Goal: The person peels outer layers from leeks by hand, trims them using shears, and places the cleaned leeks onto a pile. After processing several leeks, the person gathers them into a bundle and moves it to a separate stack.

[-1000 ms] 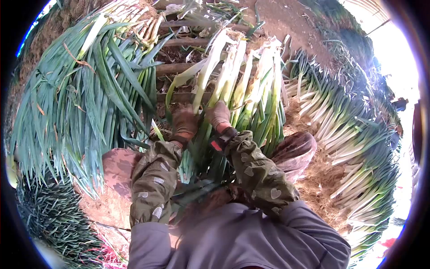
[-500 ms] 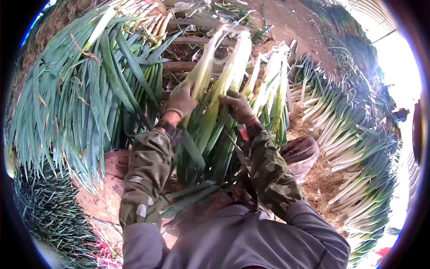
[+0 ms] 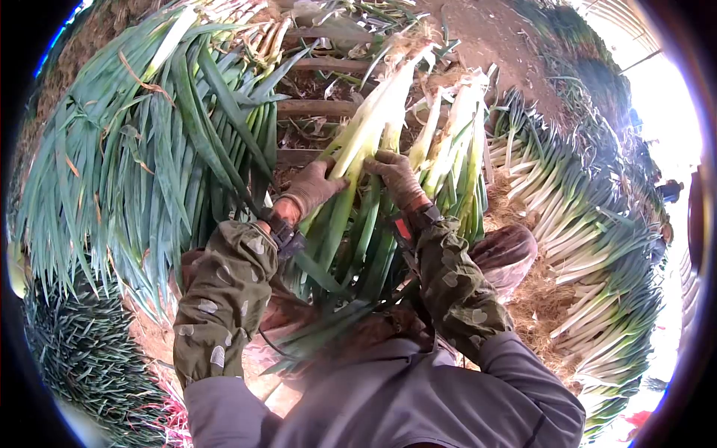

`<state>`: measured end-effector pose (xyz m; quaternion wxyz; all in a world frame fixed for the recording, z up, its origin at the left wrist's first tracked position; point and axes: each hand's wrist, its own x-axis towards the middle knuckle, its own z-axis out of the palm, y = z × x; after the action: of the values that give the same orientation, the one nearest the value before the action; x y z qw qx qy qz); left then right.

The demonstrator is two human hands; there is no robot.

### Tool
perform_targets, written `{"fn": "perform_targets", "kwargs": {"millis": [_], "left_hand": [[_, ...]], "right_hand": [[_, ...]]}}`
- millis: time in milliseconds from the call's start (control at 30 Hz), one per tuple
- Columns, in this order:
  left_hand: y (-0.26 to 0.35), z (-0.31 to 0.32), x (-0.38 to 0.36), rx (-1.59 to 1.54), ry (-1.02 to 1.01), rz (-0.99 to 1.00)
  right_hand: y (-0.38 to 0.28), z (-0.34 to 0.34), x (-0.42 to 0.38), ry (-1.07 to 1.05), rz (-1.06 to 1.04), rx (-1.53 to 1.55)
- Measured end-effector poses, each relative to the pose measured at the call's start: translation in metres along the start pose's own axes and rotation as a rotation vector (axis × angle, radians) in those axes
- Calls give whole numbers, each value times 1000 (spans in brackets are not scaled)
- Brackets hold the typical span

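A bunch of large green onions (image 3: 375,112) stands between my knees, pale stalks and roots pointing away from me and green leaves toward me. My left hand (image 3: 314,188), in a thin glove, is closed round the left stalks where white turns green. Close beside it, my gloved right hand (image 3: 394,176) grips the same bunch from the right, its fingertips partly hidden. To the right of that hand lean more green onions (image 3: 457,123), apart from the held ones. A dark tool with a red patch (image 3: 403,228) shows by my right wrist.
A big heap of green onions (image 3: 127,164) lies at the left. Long rows of green onions (image 3: 582,261) with pale stalks curve along the right. Wooden slats (image 3: 317,108) lie ahead. Pink ties (image 3: 175,414) and cut leaf ends (image 3: 82,358) are at lower left.
The stalks at my left hand have swung right and now lie together with those at my right hand. My left hand has shifted slightly right and down; my left elbow has moved outward.
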<state>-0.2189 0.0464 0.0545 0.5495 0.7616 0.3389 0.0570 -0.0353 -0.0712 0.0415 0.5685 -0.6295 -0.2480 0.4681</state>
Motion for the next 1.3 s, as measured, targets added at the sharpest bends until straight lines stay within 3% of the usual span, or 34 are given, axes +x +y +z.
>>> {"fn": "perform_targets", "kwargs": {"millis": [67,100,200,333,467,533,600,667,733,800,833,867,933,1000,1067,1133,1200,1233,1300], "left_hand": [[17,-4,-3,-5,-9,-68],[14,-6,1,11,1,45],[13,20,-3,283,173,-63],[20,10,-3,352,138,-199],[3,-11,5,414,106,-175],[-8,-17,6,409,118,-165],[-12,-24,3,375,86,-178],[-28,-19,9,188,81,-125],[-43,-14,13,-57,64,-98],[-41,-16,13,-102,48,-119],[-43,-17,13,-133,39,-120],[-45,-18,11,-165,30,-121],[-35,-20,4,-199,18,-155],[-27,-16,2,-200,12,-154],[-30,-10,4,-171,27,-124],[-28,2,2,-275,64,-127],[-7,8,-11,-72,-1,-195],[-7,12,-13,-83,-15,-201],[-22,13,-10,-20,42,-172]], "right_hand": [[-2,5,-3,26,-4,-45],[-3,6,-5,23,8,-20],[-1,20,-6,97,63,-9],[-2,23,-6,78,-7,-189],[-21,10,6,342,-14,53],[-2,-31,44,585,-77,112],[-12,-47,49,595,-42,202],[-12,-34,47,644,-95,-15],[-2,-9,34,426,-154,-743],[7,23,8,698,-397,-965],[-18,38,-13,686,-294,-876],[-18,41,-19,746,-415,-945],[-7,39,-18,432,-352,-620],[1,54,-19,101,-3,-406],[19,59,-10,128,113,-300],[55,64,2,101,128,162],[70,71,-1,75,92,241],[77,69,1,-22,-27,215],[98,64,22,0,66,167]]}}
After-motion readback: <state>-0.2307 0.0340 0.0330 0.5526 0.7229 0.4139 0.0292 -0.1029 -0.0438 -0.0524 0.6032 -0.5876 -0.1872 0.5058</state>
